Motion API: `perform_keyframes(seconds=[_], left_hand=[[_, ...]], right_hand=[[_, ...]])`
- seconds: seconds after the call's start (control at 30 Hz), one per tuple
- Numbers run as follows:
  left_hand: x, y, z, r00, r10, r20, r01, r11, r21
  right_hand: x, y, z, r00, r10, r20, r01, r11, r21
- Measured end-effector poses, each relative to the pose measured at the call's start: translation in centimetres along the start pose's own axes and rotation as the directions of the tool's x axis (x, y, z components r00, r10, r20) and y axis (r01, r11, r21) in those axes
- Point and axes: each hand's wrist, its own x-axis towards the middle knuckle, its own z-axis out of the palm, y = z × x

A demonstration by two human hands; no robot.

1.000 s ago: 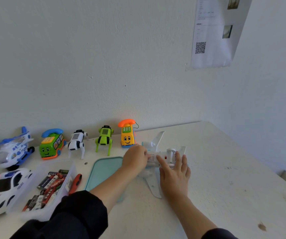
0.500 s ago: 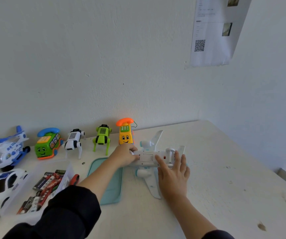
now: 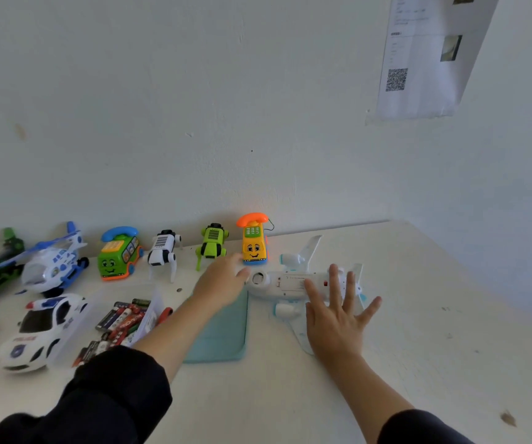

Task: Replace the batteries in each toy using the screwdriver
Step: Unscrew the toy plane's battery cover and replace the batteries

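Note:
A white toy airplane [image 3: 285,285] lies belly-up on the white table [image 3: 418,315], its battery cover facing up. My right hand [image 3: 338,318] rests flat on its tail half with fingers spread and straight. At the plane's nose end is my left hand [image 3: 219,285]; its fingers touch the nose and I cannot see them curl round anything. A clear box of batteries [image 3: 120,322] sits at the left. Beside the box, a red screwdriver handle [image 3: 165,314] pokes out, mostly hidden by my left forearm.
A teal tray [image 3: 226,334] lies under my left forearm. Along the wall stand a yellow phone car [image 3: 253,243], a green robot dog [image 3: 211,243], a white robot dog [image 3: 163,249], a green phone bus [image 3: 119,254], a white helicopter [image 3: 53,262]. A police car [image 3: 40,331] sits at front left.
My left hand slid left off the plane's middle to its nose, uncovering the battery cover. My right hand opened wider on the tail half. The plane shifted slightly left.

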Motion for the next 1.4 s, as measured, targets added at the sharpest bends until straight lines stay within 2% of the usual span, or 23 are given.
perform_keyframes(seconds=[0.07,0.13,0.2,0.27,0.33,0.43,0.57,0.67,0.73,0.8,0.9,0.97,1.03,1.2,1.3,1.4], left_hand=[[0.1,-2.0,-2.3,0.990,-0.140,0.020,0.132,0.969,0.211],[-0.4,-3.6,-4.3,0.935,-0.334,0.120,0.251,0.862,0.441],[-1.5,-5.2,-5.0,0.879,-0.451,0.151,0.287,0.756,0.588],[-2.6,-5.7,-4.7,0.892,-0.437,0.115,0.294,0.754,0.588],[-3.3,-5.7,-3.8,0.930,-0.361,0.074,0.244,0.754,0.609],[-4.4,-5.4,-2.2,0.957,-0.288,0.044,0.178,0.696,0.696],[-4.8,-5.4,-1.3,0.936,-0.351,0.014,0.230,0.643,0.731],[-4.8,-4.4,-1.4,0.927,-0.374,-0.038,0.306,0.691,0.654],[-4.4,-2.7,-2.2,0.935,-0.340,-0.099,0.338,0.774,0.535],[-4.0,-0.4,-3.2,0.959,-0.197,-0.203,0.265,0.878,0.398],[-3.1,2.8,-4.2,0.923,-0.022,-0.384,0.038,0.999,0.034],[-2.4,4.1,-3.7,0.886,0.003,-0.465,-0.125,0.965,-0.231],[-2.0,4.9,-2.6,0.849,-0.013,-0.528,-0.223,0.898,-0.380],[-1.7,4.9,-0.7,0.811,-0.220,-0.542,-0.164,0.803,-0.572],[-1.4,4.7,0.0,0.808,-0.261,-0.528,-0.149,0.777,-0.612],[-0.9,4.3,0.8,0.810,-0.263,-0.524,-0.130,0.791,-0.598]], right_hand=[[0.0,0.0,0.2,1.000,-0.018,0.010,0.018,1.000,0.000],[0.1,-0.1,0.2,0.999,-0.048,0.017,0.048,0.999,-0.005],[0.1,-0.2,0.1,0.997,-0.072,0.019,0.072,0.997,-0.004],[0.0,-0.4,-0.1,0.996,-0.084,0.031,0.084,0.996,0.003],[0.0,-0.5,-0.4,0.992,-0.112,0.055,0.112,0.994,0.017],[-0.2,-0.5,-0.9,0.981,-0.173,0.085,0.171,0.985,0.022],[-0.2,-0.6,-1.1,0.964,-0.227,0.137,0.228,0.974,0.003],[-0.1,-0.6,-1.0,0.963,-0.229,0.141,0.230,0.973,0.010],[0.0,-0.6,-1.0,0.964,-0.226,0.137,0.227,0.974,0.010],[0.1,-0.6,-0.8,0.964,-0.228,0.140,0.229,0.973,0.010],[0.2,-0.7,-0.6,0.961,-0.226,0.157,0.228,0.974,0.005],[0.2,-0.7,-0.5,0.961,-0.218,0.173,0.220,0.976,0.007],[0.3,-0.6,-0.5,0.960,-0.210,0.184,0.210,0.978,0.018],[0.4,-0.7,-0.5,0.957,-0.205,0.204,0.203,0.979,0.030],[0.3,-0.5,-0.5,0.956,-0.206,0.211,0.206,0.978,0.020],[0.4,-0.6,-0.5,0.952,-0.202,0.231,0.206,0.979,0.006]])
